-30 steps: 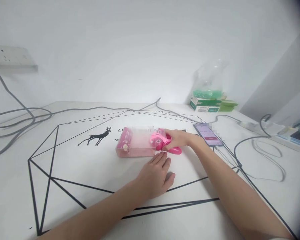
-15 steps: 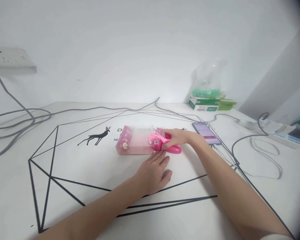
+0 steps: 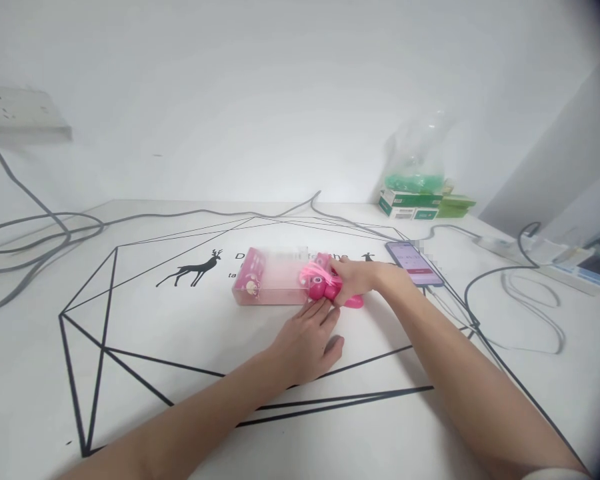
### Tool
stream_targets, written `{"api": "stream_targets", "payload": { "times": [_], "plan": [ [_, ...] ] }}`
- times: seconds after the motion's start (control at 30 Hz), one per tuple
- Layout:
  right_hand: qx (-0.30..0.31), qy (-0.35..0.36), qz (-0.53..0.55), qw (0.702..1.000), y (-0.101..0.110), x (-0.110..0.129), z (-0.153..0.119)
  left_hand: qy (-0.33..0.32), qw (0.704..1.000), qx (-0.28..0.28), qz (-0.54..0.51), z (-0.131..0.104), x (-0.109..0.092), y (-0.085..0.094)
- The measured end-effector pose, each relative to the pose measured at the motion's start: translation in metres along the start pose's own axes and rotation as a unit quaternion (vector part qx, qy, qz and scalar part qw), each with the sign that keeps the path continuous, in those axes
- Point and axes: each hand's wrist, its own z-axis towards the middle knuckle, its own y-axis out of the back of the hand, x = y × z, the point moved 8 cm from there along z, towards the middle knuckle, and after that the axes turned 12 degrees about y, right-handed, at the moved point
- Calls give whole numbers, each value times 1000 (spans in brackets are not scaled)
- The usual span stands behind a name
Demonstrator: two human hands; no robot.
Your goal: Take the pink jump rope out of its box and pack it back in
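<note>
A clear plastic box [image 3: 273,280] with pink printed ends lies on the table. At its right end is a bright pink jump rope [image 3: 324,288], with a bundled cord and rounded handles that bear cartoon eyes. My right hand [image 3: 353,275] is closed over the rope from the right; some of its fingers are hidden behind it. My left hand [image 3: 307,343] lies flat in front, fingers stretched out and fingertips against the near side of the rope and the box's corner. Whether part of the rope is inside the box I cannot tell.
A phone [image 3: 414,263] with a lit screen lies right of my right hand. Green-and-white boxes [image 3: 410,203] with a plastic bag [image 3: 415,157] on top stand at the back right. Grey cables [image 3: 180,215] run along the back and both sides. A power strip [image 3: 505,249] is at right.
My right hand has shifted slightly toward the box and covers more of the handle. The rope has turned a little in its grasp. My left hand stays nearly in place.
</note>
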Motion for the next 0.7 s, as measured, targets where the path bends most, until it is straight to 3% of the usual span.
{"api": "stream_targets", "payload": {
  "times": [0.43,0.7],
  "plan": [
    [-53,128,87,986,2,3,-1,4,1000,16,-10,-1,-1,-2],
    [-87,107,84,987,9,-13,-2,-2,999,35,4,-2,-3,-3]
  ]
}}
